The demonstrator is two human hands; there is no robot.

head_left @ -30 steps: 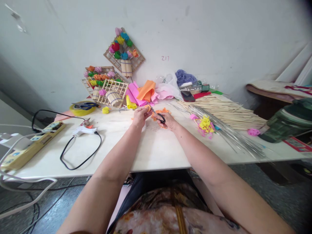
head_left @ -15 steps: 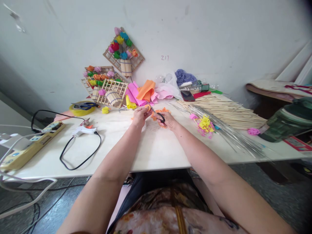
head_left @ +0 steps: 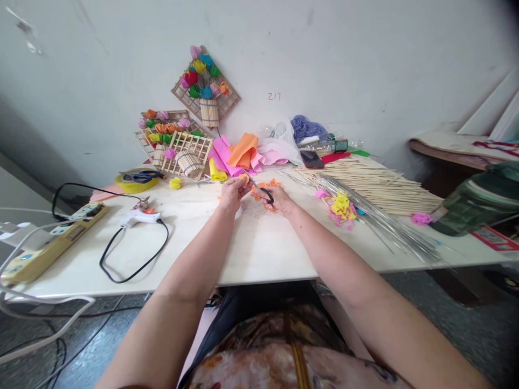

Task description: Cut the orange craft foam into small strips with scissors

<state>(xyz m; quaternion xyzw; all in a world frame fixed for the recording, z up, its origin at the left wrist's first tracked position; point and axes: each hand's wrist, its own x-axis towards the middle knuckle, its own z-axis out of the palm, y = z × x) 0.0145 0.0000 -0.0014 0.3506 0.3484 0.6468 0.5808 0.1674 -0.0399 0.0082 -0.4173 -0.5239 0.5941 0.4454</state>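
Observation:
My left hand (head_left: 233, 193) pinches a small orange felt piece (head_left: 245, 178) above the white table (head_left: 259, 248). My right hand (head_left: 280, 200) grips black-handled scissors (head_left: 259, 189), whose blades point up-left at that orange piece. Orange felt scraps (head_left: 267, 186) lie on the table just behind both hands. Folded sheets of orange felt (head_left: 244, 149) and pink felt (head_left: 222, 154) sit farther back against the wall.
A white glue gun (head_left: 140, 216) with black cord and a power strip (head_left: 48, 243) lie at left. Yellow tape roll with blue scissors (head_left: 137, 179), stick-frame flower crafts (head_left: 184, 151), a bamboo stick pile (head_left: 373, 186), wires (head_left: 377, 219), yellow-pink felt flowers (head_left: 341, 208) and a phone (head_left: 312, 159) surround the hands.

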